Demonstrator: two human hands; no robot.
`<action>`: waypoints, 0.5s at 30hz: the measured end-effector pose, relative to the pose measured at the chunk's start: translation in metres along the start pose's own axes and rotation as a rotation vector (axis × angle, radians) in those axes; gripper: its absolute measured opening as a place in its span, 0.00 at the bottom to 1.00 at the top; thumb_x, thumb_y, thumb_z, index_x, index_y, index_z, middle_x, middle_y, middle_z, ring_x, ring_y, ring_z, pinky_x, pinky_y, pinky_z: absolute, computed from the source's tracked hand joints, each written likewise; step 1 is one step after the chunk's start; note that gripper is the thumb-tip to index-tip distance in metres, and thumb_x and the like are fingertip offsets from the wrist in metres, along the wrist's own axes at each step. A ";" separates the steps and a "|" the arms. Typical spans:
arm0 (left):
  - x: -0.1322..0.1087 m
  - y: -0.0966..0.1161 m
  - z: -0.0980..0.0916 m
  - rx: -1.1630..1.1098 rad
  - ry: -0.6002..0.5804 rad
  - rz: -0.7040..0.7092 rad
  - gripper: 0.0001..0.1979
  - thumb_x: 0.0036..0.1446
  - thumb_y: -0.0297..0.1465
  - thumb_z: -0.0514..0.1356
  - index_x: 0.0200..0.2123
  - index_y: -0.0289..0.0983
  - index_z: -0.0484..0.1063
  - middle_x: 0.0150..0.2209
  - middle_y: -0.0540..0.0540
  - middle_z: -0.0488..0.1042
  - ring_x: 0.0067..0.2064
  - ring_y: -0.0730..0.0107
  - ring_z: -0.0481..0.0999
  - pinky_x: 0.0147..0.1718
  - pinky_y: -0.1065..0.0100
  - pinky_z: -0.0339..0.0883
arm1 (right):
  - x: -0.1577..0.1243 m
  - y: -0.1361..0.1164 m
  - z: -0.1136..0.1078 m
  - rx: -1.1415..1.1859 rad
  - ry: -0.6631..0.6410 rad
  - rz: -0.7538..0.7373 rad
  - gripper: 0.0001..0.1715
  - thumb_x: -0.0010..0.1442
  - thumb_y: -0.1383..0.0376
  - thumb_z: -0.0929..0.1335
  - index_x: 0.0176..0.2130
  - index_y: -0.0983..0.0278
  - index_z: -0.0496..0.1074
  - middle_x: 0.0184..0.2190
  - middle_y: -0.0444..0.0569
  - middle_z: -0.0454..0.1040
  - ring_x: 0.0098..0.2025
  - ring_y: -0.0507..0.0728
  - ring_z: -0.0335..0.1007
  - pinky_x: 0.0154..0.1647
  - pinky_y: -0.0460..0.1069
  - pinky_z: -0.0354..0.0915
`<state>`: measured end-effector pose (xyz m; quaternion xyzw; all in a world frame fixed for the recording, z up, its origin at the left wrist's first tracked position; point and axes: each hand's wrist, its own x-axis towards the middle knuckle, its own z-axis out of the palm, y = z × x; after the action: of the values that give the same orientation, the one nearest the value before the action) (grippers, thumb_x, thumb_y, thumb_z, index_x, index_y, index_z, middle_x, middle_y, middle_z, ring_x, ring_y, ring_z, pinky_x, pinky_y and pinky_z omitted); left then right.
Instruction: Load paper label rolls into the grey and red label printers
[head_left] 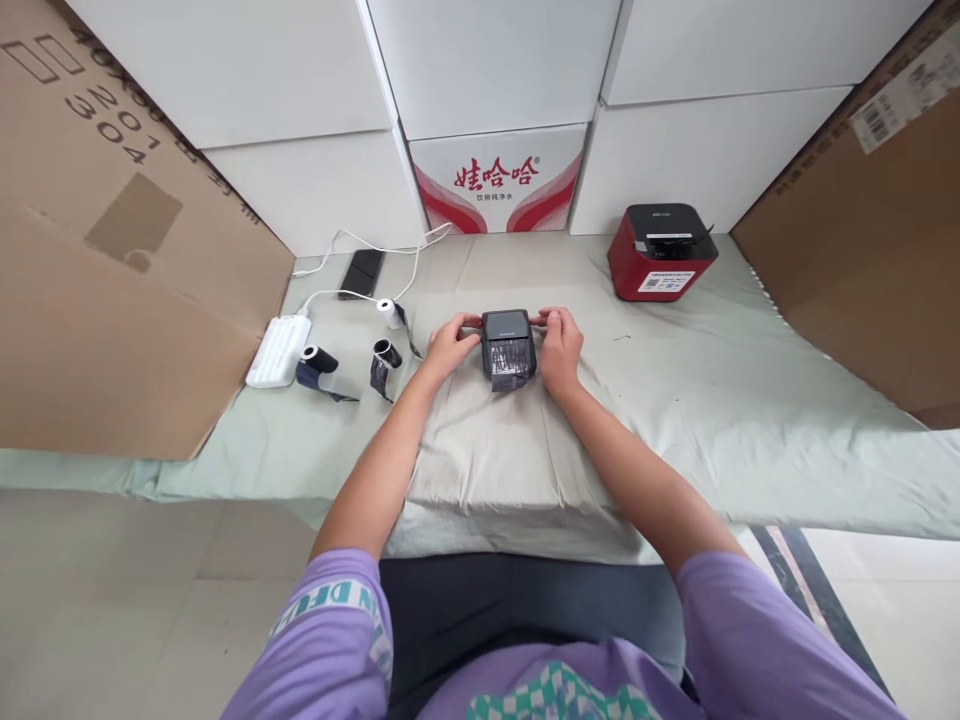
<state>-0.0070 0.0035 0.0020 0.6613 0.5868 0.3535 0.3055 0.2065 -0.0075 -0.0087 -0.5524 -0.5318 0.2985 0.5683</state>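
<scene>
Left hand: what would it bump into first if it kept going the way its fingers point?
The small black printer. The left hand aims its fingers at the printer's far left corner and seems to grip it there, so nothing lies between them.

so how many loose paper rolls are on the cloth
3: a white roll by the phone, a dark roll beside it, a second dark roll beside the power strip. One may be hidden inside the black printer.

Left hand [448, 345] and right hand [559, 345] grip opposite sides of a small black printer [508, 346] resting on a grey-green cloth [712, 400], paper rolls [322, 365] lying to its left and a red printer [660, 252] behind.
</scene>
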 end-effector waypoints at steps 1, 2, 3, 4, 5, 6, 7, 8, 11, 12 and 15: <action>-0.001 0.000 0.000 0.011 0.006 0.013 0.20 0.56 0.28 0.60 0.52 0.42 0.79 0.53 0.49 0.85 0.39 0.64 0.78 0.57 0.59 0.71 | -0.001 0.000 -0.001 0.011 0.010 -0.010 0.32 0.74 0.41 0.55 0.47 0.59 0.75 0.45 0.54 0.85 0.51 0.62 0.81 0.58 0.58 0.72; -0.001 0.000 0.000 0.018 0.013 0.024 0.20 0.57 0.28 0.60 0.52 0.42 0.79 0.53 0.49 0.85 0.39 0.64 0.78 0.56 0.59 0.71 | -0.002 -0.001 -0.002 0.026 0.013 -0.024 0.31 0.74 0.42 0.55 0.46 0.59 0.75 0.44 0.54 0.85 0.51 0.62 0.81 0.58 0.58 0.72; -0.002 0.000 0.000 0.021 0.019 0.032 0.19 0.57 0.27 0.60 0.51 0.42 0.79 0.53 0.48 0.85 0.39 0.64 0.78 0.56 0.59 0.71 | -0.002 -0.002 -0.003 0.043 0.009 -0.037 0.31 0.73 0.42 0.56 0.46 0.59 0.75 0.44 0.54 0.85 0.51 0.62 0.82 0.58 0.58 0.72; -0.002 0.000 0.000 0.020 0.025 0.037 0.19 0.57 0.27 0.59 0.51 0.41 0.79 0.53 0.48 0.85 0.38 0.64 0.77 0.55 0.60 0.72 | -0.002 -0.003 -0.004 0.059 -0.002 -0.047 0.31 0.73 0.42 0.56 0.46 0.59 0.75 0.45 0.55 0.85 0.52 0.63 0.82 0.58 0.58 0.72; -0.003 0.000 0.001 0.016 0.029 0.042 0.19 0.57 0.27 0.59 0.51 0.41 0.79 0.53 0.48 0.85 0.38 0.65 0.77 0.54 0.60 0.72 | -0.001 -0.003 -0.004 0.072 -0.018 -0.055 0.31 0.73 0.42 0.56 0.47 0.59 0.75 0.47 0.55 0.85 0.53 0.63 0.81 0.59 0.58 0.72; -0.003 0.000 0.001 0.012 0.033 0.045 0.18 0.57 0.27 0.59 0.51 0.42 0.79 0.53 0.48 0.85 0.38 0.65 0.77 0.54 0.60 0.72 | 0.000 -0.003 -0.004 0.080 -0.040 -0.061 0.32 0.73 0.41 0.56 0.49 0.59 0.75 0.49 0.56 0.85 0.56 0.63 0.81 0.60 0.58 0.71; -0.003 -0.001 0.001 0.010 0.035 0.048 0.18 0.57 0.28 0.59 0.50 0.42 0.79 0.53 0.49 0.85 0.38 0.65 0.78 0.54 0.60 0.72 | 0.002 -0.003 -0.003 0.080 -0.067 -0.067 0.33 0.73 0.41 0.56 0.51 0.59 0.75 0.53 0.56 0.84 0.58 0.63 0.80 0.62 0.58 0.71; -0.003 -0.002 0.002 0.009 0.034 0.050 0.18 0.57 0.28 0.60 0.50 0.42 0.79 0.53 0.49 0.85 0.39 0.65 0.78 0.54 0.60 0.72 | 0.004 -0.002 -0.002 0.073 -0.097 -0.073 0.34 0.73 0.40 0.56 0.53 0.59 0.75 0.57 0.56 0.82 0.61 0.63 0.78 0.64 0.58 0.69; -0.001 -0.004 0.003 0.009 0.032 0.063 0.18 0.57 0.28 0.60 0.50 0.42 0.79 0.53 0.48 0.85 0.39 0.65 0.78 0.54 0.61 0.72 | 0.009 0.001 0.000 0.020 -0.190 -0.100 0.36 0.72 0.39 0.57 0.60 0.58 0.74 0.65 0.55 0.77 0.68 0.63 0.71 0.71 0.60 0.63; -0.001 -0.005 0.003 0.010 0.033 0.068 0.18 0.57 0.29 0.61 0.51 0.41 0.79 0.53 0.48 0.85 0.39 0.65 0.78 0.55 0.60 0.72 | 0.011 0.001 0.001 -0.008 -0.221 -0.110 0.35 0.72 0.40 0.58 0.61 0.58 0.74 0.67 0.54 0.76 0.69 0.63 0.69 0.73 0.61 0.61; 0.000 -0.007 0.004 0.023 0.036 0.074 0.18 0.57 0.28 0.62 0.51 0.42 0.79 0.54 0.48 0.85 0.40 0.64 0.78 0.56 0.59 0.71 | 0.013 -0.002 -0.002 -0.132 -0.293 -0.145 0.27 0.73 0.48 0.61 0.55 0.57 0.80 0.69 0.52 0.74 0.70 0.65 0.66 0.75 0.65 0.58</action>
<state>-0.0073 0.0045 -0.0057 0.6795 0.5714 0.3696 0.2741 0.2110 0.0039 -0.0032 -0.4992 -0.6657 0.2985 0.4674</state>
